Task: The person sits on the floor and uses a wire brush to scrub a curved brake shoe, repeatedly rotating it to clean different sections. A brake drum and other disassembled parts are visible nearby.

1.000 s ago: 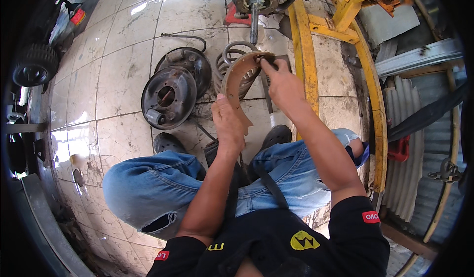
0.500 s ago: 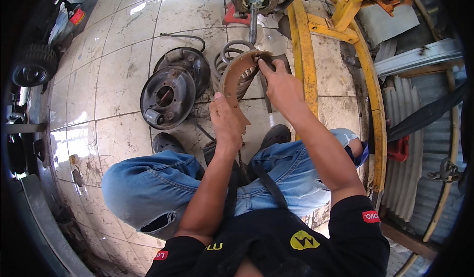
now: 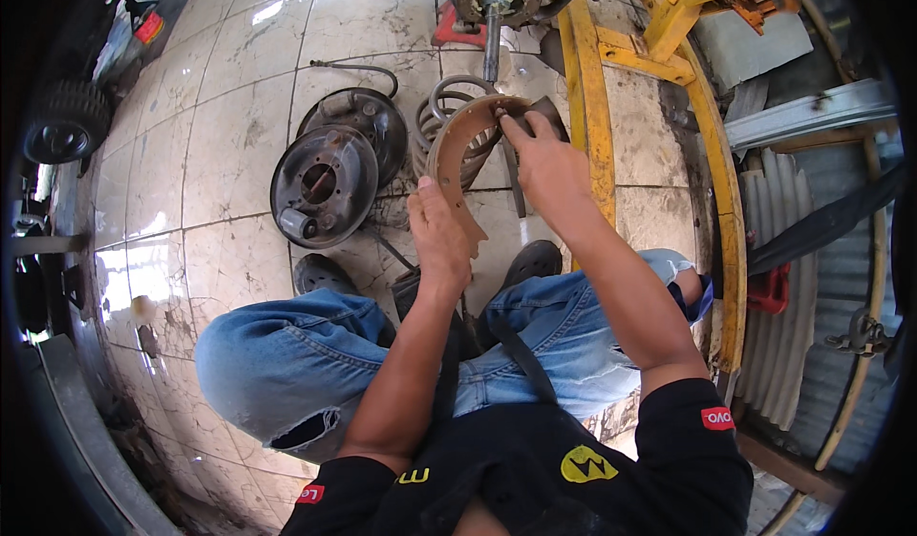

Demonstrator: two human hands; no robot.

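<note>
I hold a curved, rusty brown brake shoe (image 3: 457, 144) in front of me with both hands. My left hand (image 3: 439, 235) grips its lower end, just above my knees. My right hand (image 3: 543, 161) grips its upper end, fingers pressed on the top of the arc. Behind the shoe lies a coil spring (image 3: 441, 106) on the tiled floor. A wheel hub with a protruding axle (image 3: 492, 1) hangs above it from a yellow frame (image 3: 590, 106).
Two dark brake drums (image 3: 325, 178) lie on the floor to the left of the shoe. A small black tyre (image 3: 65, 120) stands far left. Corrugated metal sheets (image 3: 812, 278) and a red part (image 3: 769, 288) lie at right. My jeans-clad legs (image 3: 306, 354) fill the lower middle.
My hands and the brake shoe have barely shifted; the right hand has slid slightly along the shoe's upper end. Nothing was let go.
</note>
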